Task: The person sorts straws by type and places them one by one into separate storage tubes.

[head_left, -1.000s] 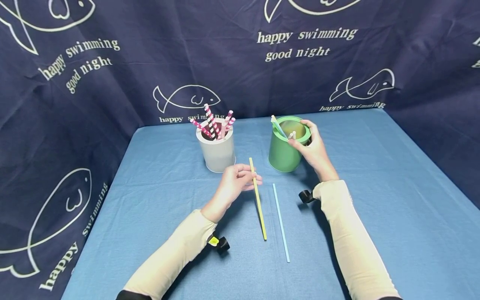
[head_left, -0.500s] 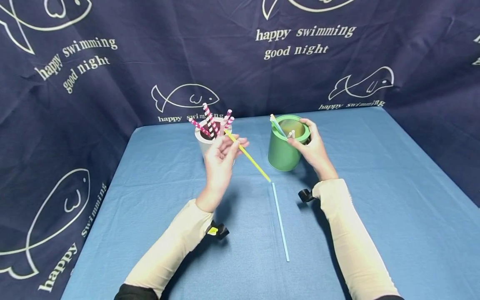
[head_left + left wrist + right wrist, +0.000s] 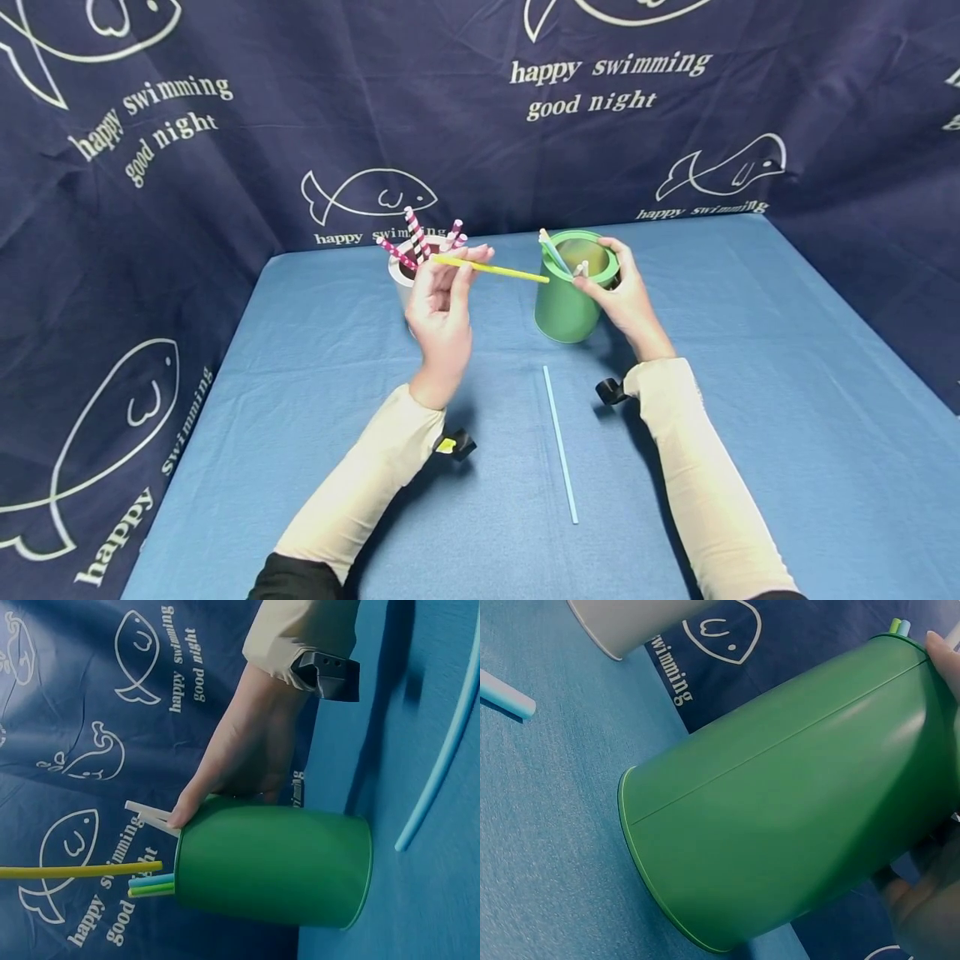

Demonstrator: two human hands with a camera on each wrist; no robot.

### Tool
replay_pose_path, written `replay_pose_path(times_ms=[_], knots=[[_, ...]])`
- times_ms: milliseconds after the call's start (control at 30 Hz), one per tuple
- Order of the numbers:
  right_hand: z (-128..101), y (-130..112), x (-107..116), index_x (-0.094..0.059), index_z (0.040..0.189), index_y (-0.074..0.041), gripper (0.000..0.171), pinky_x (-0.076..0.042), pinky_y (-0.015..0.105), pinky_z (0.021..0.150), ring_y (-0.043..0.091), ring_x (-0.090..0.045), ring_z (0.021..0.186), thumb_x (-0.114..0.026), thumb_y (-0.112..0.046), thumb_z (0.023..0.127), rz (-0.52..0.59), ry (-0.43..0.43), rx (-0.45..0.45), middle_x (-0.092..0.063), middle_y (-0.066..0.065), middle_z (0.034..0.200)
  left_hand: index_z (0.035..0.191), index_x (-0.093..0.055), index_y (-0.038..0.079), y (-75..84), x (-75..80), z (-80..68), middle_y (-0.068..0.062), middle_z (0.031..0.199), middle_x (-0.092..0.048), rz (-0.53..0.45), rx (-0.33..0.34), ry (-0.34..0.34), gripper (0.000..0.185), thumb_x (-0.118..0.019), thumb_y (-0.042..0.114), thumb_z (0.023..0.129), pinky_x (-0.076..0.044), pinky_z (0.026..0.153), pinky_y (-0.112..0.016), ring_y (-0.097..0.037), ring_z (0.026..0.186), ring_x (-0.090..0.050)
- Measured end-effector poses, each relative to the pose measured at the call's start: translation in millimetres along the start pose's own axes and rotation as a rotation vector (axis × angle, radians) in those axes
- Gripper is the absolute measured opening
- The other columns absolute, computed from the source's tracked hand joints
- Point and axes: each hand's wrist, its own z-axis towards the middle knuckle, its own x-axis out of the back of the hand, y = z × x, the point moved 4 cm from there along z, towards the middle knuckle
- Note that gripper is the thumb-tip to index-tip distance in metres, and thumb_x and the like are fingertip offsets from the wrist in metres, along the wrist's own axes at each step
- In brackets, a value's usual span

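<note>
Between thumb and fingers, my left hand (image 3: 442,312) pinches a yellow straw (image 3: 498,270), which lies almost level in the air. Its right end reaches the near side of the green bucket (image 3: 566,312) in the head view, just below the rim. In the left wrist view that end of the yellow straw (image 3: 135,867) is apart from the bucket's mouth. My right hand (image 3: 626,300) grips the green bucket's rim on its right side. Inside the bucket lean blue and green straws (image 3: 152,883) and white straws (image 3: 150,814).
A white bucket (image 3: 400,279) with several pink and striped straws (image 3: 416,233) stands at the left, partly hidden behind my left hand. A light blue straw (image 3: 560,446) lies on the blue cloth. A dark printed curtain (image 3: 465,125) hangs behind the table.
My left hand has raised the yellow straw off the table area and swung it from steep to nearly level, its far end now by the green bucket. My right hand stays on the bucket.
</note>
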Motion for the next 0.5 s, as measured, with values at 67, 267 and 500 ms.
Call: replay_pose_path(times_ms=[67,267,500], knots=[[-0.1,0.0,0.3,-0.032,0.146,-0.013,0.071,-0.04,0.013,0.091,0.007,-0.048,0.108,-0.07,-0.012,0.086,0.002,0.001,0.002,-0.044,0.001,0.127,0.104,-0.046,-0.026,-2.6,-4.7,0.6,0.0,0.101,-0.073,-0.015,-0.013,0.006,0.025,-0.054,-0.004,0.095,-0.054,0.093,-0.043,-0.017,0.097,-0.072],[-0.6,0.6,0.7,-0.032,0.146,-0.012,0.071,-0.04,0.012,0.09,0.008,-0.048,0.108,-0.07,-0.013,0.086,0.002,-0.002,0.002,-0.044,0.003,0.127,0.102,-0.05,-0.025,-13.0,-19.4,1.6,-0.003,0.1,-0.073,-0.014,-0.038,-0.009,0.022,-0.056,-0.005,0.093,-0.054,0.093,-0.044,-0.021,0.097,-0.071],[-0.1,1.7,0.5,-0.034,0.144,-0.013,0.069,-0.041,0.013,0.091,0.007,-0.049,0.108,-0.07,-0.014,0.085,0.004,0.003,0.012,-0.045,0.002,0.127,0.102,-0.055,-0.021,-27.8,-29.3,-0.2,-0.029,0.097,-0.069,0.107,-0.049,-0.055,0.015,-0.055,-0.01,0.091,-0.056,0.09,-0.04,-0.028,0.096,-0.071]])
